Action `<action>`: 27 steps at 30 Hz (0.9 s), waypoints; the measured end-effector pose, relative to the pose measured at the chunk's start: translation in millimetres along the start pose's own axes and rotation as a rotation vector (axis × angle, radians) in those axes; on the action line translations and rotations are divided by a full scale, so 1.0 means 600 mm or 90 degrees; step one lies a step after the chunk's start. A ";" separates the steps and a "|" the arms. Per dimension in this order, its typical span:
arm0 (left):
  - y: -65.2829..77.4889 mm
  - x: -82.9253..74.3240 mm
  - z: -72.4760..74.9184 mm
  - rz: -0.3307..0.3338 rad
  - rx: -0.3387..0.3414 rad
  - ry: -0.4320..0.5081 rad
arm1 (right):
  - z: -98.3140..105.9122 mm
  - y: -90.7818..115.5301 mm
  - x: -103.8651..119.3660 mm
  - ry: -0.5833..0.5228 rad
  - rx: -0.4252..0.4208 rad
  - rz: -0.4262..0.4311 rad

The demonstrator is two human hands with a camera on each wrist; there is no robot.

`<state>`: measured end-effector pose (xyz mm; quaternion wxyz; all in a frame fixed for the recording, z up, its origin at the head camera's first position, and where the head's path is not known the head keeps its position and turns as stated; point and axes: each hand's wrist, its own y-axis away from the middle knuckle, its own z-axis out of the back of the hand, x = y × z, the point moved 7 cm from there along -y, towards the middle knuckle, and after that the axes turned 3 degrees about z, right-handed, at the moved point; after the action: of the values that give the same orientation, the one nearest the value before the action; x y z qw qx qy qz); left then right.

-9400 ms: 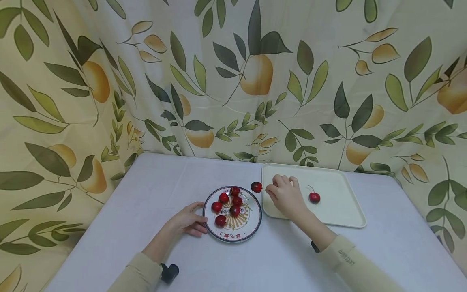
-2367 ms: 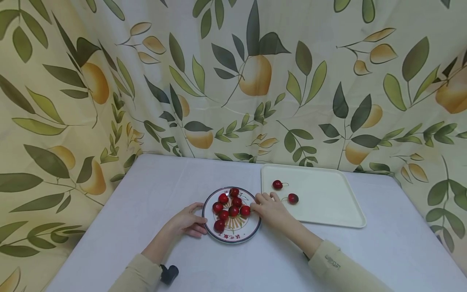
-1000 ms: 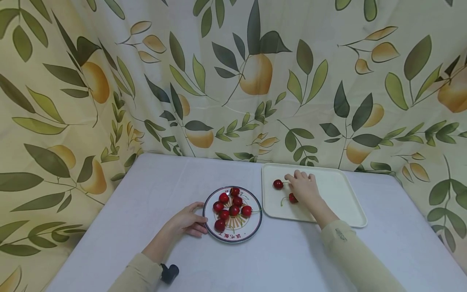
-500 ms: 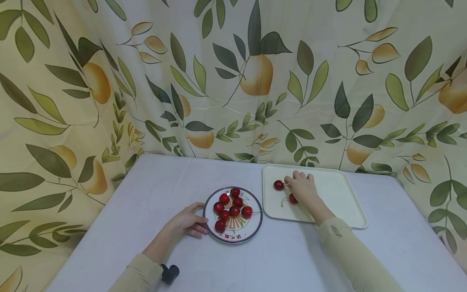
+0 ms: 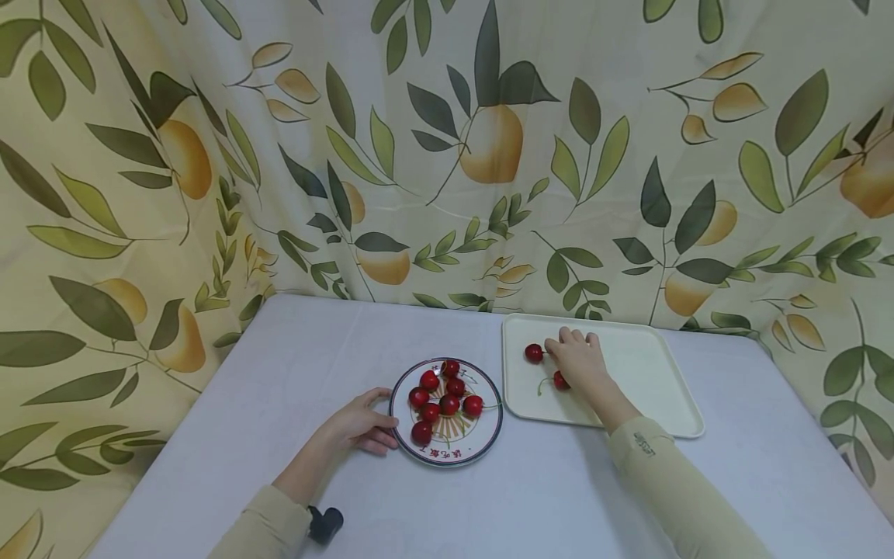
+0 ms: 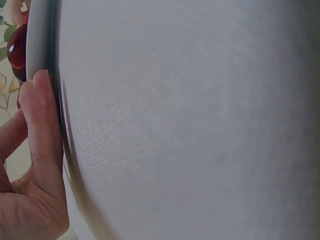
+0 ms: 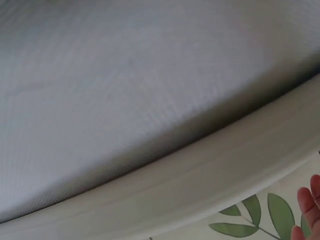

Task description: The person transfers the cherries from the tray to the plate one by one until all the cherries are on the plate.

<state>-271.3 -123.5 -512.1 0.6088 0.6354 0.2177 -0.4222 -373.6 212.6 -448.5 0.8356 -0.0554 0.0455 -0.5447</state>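
Observation:
A round white plate point(image 5: 482, 439) with a dark blue rim holds several red cherries point(image 5: 422, 432). My left hand point(image 5: 363, 421) rests against its left rim; in the left wrist view, straight fingers point(image 6: 42, 120) lie along the plate's outer side. To the right, my right hand point(image 5: 580, 359) reaches over a cream tray point(image 5: 649, 388). Its fingertips meet at the stem of a dark red cherry point(image 5: 534, 354) lying on the tray, pinching the stem. Partly under this hand lies a second cherry point(image 5: 560, 380), its green stem pointing left. The right wrist view shows only the ends of some fingers point(image 7: 309, 207).
A white cloth point(image 5: 447, 508) covers the table. Behind it hangs a curtain point(image 5: 447, 233) printed with leaves and orange fruit. The tray stands close to the plate's right, near the table's back edge. On the left wrist sits a black camera point(image 5: 325, 525).
Since the oldest frame, more cherries lie on the plate. My right hand has gone from the plate's right rim to the tray, and has barely moved lately. My left hand stays at the plate.

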 end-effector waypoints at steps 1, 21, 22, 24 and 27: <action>0.000 0.000 0.000 0.000 0.000 0.000 | 0.001 0.000 0.000 0.001 0.000 0.000; -0.001 0.001 -0.001 -0.006 0.002 -0.001 | 0.071 0.014 0.079 -0.029 -0.115 0.082; -0.001 0.001 -0.001 -0.006 0.002 -0.001 | 0.074 0.016 0.086 -0.029 -0.115 0.087; -0.001 0.002 -0.001 -0.006 0.002 -0.001 | 0.079 0.020 0.101 -0.028 -0.121 0.097; 0.000 0.001 -0.001 -0.005 0.003 -0.001 | 0.083 0.027 0.123 -0.031 -0.126 0.112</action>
<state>-270.8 -123.2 -512.8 0.6058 0.6358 0.2189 -0.4254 -322.4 153.5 -402.4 0.8714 -0.1468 0.0837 -0.4605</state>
